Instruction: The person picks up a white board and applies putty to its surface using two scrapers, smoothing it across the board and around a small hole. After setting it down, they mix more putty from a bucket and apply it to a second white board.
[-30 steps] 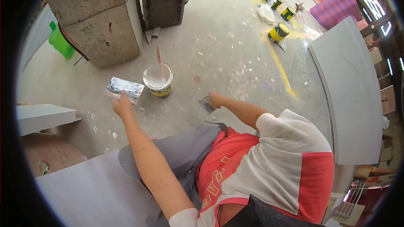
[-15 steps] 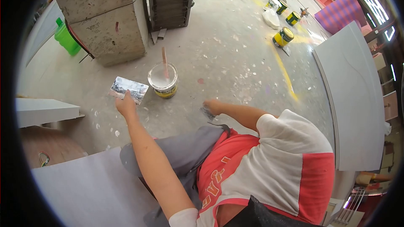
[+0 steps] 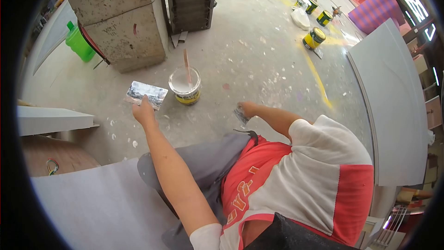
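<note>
My left hand (image 3: 144, 109) grips a flat rectangular plate (image 3: 147, 93) smeared with white and dark paint, its thumb on top. Just right of the plate stands an open tin (image 3: 187, 97) with whitish contents and a brown stick (image 3: 187, 65) upright in it. My right hand (image 3: 248, 109) is closed around a small dark, paint-stained scraper (image 3: 240, 115), low over the floor in front of my knee. Neither hand touches the tin.
A concrete pillar (image 3: 120, 32) and a dark rack (image 3: 190, 4) stand ahead, with a green bottle (image 3: 79, 44) at their left. Yellow-banded tins (image 3: 314, 38) sit ahead right. A grey panel (image 3: 393, 106) lies right, a white panel (image 3: 92, 199) near left.
The whole view has shifted slightly, so most things appear a little further right. Both hands keep their holds, with little movement relative to the tin.
</note>
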Motion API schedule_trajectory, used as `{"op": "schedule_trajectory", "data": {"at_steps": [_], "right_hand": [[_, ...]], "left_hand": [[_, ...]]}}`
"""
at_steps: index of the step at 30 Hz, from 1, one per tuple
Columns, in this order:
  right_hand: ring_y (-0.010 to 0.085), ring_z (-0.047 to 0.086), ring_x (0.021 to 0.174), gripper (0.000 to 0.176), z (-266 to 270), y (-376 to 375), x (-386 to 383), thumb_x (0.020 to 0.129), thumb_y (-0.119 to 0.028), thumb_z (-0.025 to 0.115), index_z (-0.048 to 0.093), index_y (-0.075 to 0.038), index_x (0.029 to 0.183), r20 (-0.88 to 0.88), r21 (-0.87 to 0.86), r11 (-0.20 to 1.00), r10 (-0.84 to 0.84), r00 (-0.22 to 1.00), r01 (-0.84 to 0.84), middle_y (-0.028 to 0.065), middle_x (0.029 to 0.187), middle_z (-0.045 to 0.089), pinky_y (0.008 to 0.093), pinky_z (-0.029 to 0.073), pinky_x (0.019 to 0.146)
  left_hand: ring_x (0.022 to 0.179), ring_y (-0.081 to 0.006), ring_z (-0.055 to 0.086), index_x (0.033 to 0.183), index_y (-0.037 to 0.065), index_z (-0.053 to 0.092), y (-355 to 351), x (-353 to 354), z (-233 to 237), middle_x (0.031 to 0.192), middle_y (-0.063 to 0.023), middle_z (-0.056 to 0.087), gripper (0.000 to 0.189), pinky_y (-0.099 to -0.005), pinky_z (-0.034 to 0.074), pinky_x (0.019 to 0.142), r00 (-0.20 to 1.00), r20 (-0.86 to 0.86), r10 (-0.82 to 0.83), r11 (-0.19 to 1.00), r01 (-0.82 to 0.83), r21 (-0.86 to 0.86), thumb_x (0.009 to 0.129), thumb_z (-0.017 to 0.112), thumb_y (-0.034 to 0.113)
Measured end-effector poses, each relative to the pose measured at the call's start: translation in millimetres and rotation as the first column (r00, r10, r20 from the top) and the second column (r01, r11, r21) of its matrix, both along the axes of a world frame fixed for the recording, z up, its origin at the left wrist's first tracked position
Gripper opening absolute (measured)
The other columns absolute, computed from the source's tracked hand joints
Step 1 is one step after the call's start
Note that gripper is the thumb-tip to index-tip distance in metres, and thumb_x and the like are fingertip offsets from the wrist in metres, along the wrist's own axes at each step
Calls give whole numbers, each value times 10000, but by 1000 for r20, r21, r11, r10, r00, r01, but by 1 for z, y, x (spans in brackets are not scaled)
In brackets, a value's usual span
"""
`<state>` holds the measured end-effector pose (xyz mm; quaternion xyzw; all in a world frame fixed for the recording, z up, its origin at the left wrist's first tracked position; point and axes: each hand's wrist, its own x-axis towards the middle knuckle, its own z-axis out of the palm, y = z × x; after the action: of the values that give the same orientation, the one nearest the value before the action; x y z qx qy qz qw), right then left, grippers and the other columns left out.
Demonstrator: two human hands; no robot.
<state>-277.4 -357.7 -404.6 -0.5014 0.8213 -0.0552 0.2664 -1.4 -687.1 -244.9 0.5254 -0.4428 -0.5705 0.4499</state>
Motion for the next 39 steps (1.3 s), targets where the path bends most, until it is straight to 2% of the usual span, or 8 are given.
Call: {"op": "schedule_trajectory", "data": {"at_steps": [6,10,11,12,14,18,23,39], "right_hand": [[347,610,982,404,28,-27,12,780,-180,599,529,-16,1141,70,240,955,-197,978,175,249,1006,622,417,515,702],[353,655,833,549,-3,-53,-25,797,-352,637,493,58,1133,4,-64,966,-250,968,250,271,1048,604,427,551,645],[301,655,731,522,39,-72,-13,770,-281,685,491,54,1120,178,-40,930,-353,919,365,238,939,625,388,541,567],[249,655,630,509,86,-92,0,744,-211,733,489,51,1107,331,-1,877,-453,828,480,204,830,647,349,531,489],[177,627,560,392,45,-122,-39,747,-121,719,509,27,1043,293,-328,866,-286,912,377,140,721,640,324,500,456],[382,630,836,334,121,-188,-14,780,-201,643,533,13,1010,-91,-416,902,-163,982,112,224,882,645,441,492,713],[421,593,945,345,103,-245,-3,829,-251,588,532,-13,1073,-131,-390,920,-22,991,-31,252,1011,617,487,471,809],[427,583,967,484,63,-36,45,758,-148,575,478,-50,1223,204,25,991,-130,970,128,259,1017,612,486,470,813]], "left_hand": [[939,-247,627,1100,-96,548,7,6,13,1054,-172,626,358,-338,489,799,1000,-19,14,1000,-14,-6,810,638,93],[1001,-309,618,1142,-121,538,-11,12,-14,1118,-231,609,482,-354,489,849,999,32,-8,1000,8,-17,783,684,166],[1028,-372,601,1162,-136,527,-25,11,-35,1125,-272,601,595,-376,468,891,854,497,150,978,-56,-198,746,717,245],[1057,-403,580,1157,-134,531,-26,18,-45,1130,-279,598,628,-384,441,922,926,355,130,981,-69,-181,732,721,287],[1021,-363,598,1123,-134,545,-10,21,-18,1088,-258,617,568,-379,439,907,983,159,88,992,-73,-100,737,715,248],[924,-317,623,1083,-124,559,10,21,11,1009,-227,638,500,-378,471,825,993,57,100,993,-96,-71,743,712,210],[826,-283,634,1040,-106,589,-18,34,-29,938,-196,658,422,-384,498,732,926,335,172,984,-147,-99,767,706,193],[920,-228,619,1107,-73,555,2,-56,10,1064,-148,635,316,-336,467,805,988,100,-119,991,125,-57,830,619,67]]}}
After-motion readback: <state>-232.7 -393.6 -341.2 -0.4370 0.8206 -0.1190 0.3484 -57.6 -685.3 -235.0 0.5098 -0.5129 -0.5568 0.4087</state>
